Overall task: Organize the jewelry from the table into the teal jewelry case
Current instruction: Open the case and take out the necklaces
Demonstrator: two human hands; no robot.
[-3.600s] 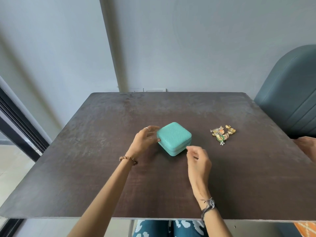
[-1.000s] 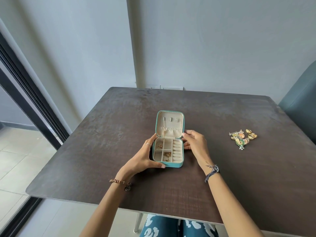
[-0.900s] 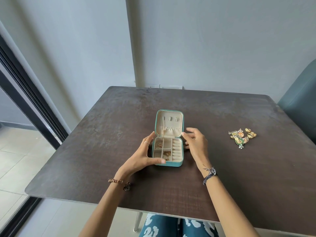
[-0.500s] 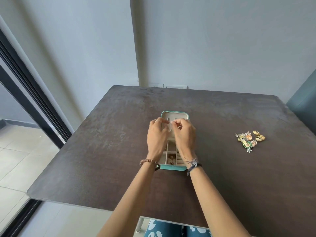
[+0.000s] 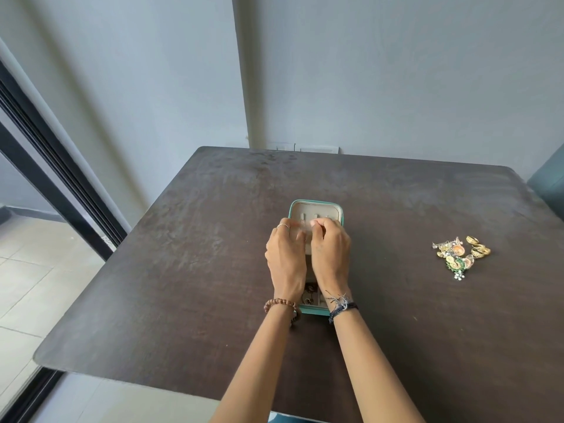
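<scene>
The teal jewelry case (image 5: 316, 205) lies open in the middle of the dark table (image 5: 213, 254), with its cream lid laid back away from me. My left hand (image 5: 287, 257) and my right hand (image 5: 331, 254) hover side by side over the case and hide most of its compartments. Their curled fingertips meet at the small hooks inside the lid and pinch at a thin chain there, which is blurred. A few small pieces show in the near compartment between my wrists. A pile of gold, orange and green jewelry (image 5: 459, 254) lies on the table to the right, apart from both hands.
A teal chair (image 5: 549, 184) stands at the table's right edge. A dark sliding-door frame (image 5: 45, 166) runs along the left, with a tiled floor beyond it. A grey wall stands behind the table.
The shut case was opened. Both hands left its sides and came together over the lid's hooks, where they still are. The jewelry pile has not moved.
</scene>
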